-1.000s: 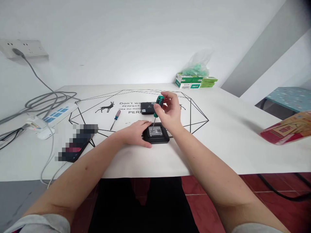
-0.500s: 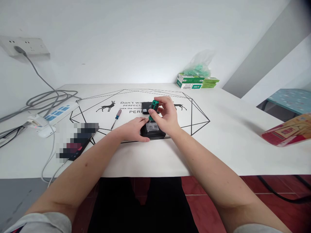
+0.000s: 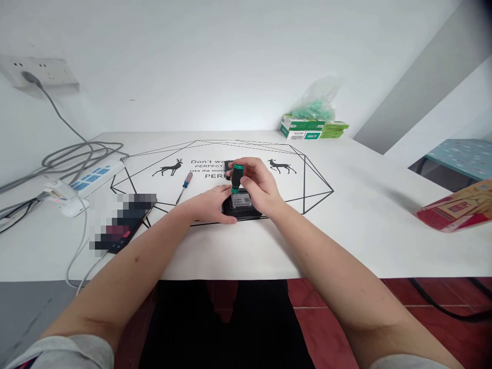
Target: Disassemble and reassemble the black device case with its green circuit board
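A small black box (image 3: 243,209) with a white label on top lies on the white table (image 3: 346,225). My left hand (image 3: 210,205) rests against its left side, fingers curled onto its edge. My right hand (image 3: 258,185) pinches a green-handled screwdriver (image 3: 236,177), held upright with the tip down on the box's top left corner. A second black box (image 3: 229,165) peeks out just behind my right hand.
A red-and-blue-handled screwdriver (image 3: 183,186) lies left of the box. Further left are a blurred dark device (image 3: 122,225), a power strip (image 3: 87,179) and grey cables (image 3: 73,154). Green boxes with a plastic bag (image 3: 312,123) stand at the back. A red packet (image 3: 457,207) lies at right.
My right hand has brought the green screwdriver down and leftward from a raised tilt to upright on the box. The box and left hand sit slightly further from me.
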The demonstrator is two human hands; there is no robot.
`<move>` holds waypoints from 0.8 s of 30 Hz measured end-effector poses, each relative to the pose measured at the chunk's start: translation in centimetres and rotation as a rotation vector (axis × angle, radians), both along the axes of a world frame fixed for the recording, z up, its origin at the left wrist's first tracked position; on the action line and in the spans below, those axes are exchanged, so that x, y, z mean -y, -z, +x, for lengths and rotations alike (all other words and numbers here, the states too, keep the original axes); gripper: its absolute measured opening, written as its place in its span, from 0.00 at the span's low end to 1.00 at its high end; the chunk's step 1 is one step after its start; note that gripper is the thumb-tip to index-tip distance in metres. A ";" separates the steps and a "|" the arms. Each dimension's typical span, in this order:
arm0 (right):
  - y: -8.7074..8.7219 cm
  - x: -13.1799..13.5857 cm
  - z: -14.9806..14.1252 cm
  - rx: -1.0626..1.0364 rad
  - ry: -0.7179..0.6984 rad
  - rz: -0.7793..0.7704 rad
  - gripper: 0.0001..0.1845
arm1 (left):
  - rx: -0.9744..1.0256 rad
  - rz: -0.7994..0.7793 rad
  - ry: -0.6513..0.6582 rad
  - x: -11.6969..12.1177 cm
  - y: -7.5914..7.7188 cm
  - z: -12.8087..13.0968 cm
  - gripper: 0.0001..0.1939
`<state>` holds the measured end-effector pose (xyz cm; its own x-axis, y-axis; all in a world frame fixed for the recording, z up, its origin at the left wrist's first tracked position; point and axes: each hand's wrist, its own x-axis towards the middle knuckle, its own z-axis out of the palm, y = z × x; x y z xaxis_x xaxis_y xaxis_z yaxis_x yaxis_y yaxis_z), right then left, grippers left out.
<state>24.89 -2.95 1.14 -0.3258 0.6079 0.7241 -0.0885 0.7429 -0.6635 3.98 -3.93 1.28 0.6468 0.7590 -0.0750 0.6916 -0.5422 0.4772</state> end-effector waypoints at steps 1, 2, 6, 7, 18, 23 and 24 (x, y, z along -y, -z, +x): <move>-0.1 0.0 0.0 -0.001 -0.003 -0.002 0.14 | 0.004 0.001 -0.001 0.0 0.0 0.0 0.49; -0.3 -0.1 0.1 0.001 0.023 0.015 0.14 | 0.010 0.004 0.001 0.0 0.1 0.0 0.49; -0.6 -0.3 -0.1 0.008 0.165 0.088 0.18 | 0.012 -0.004 -0.005 -0.1 0.3 -0.1 0.50; -0.6 -0.3 -0.2 0.003 0.164 0.078 0.18 | 0.008 -0.011 -0.009 -0.1 0.3 -0.2 0.50; -0.7 -0.1 0.1 0.042 0.093 0.055 0.18 | 0.016 0.008 0.015 -0.1 0.0 0.0 0.49; -1.0 -0.4 0.3 0.027 0.185 0.146 0.13 | 0.018 0.015 0.029 -0.2 0.1 -0.1 0.50; -1.1 -0.4 0.4 0.015 0.173 0.125 0.12 | 0.012 0.015 0.024 -0.2 0.1 -0.1 0.50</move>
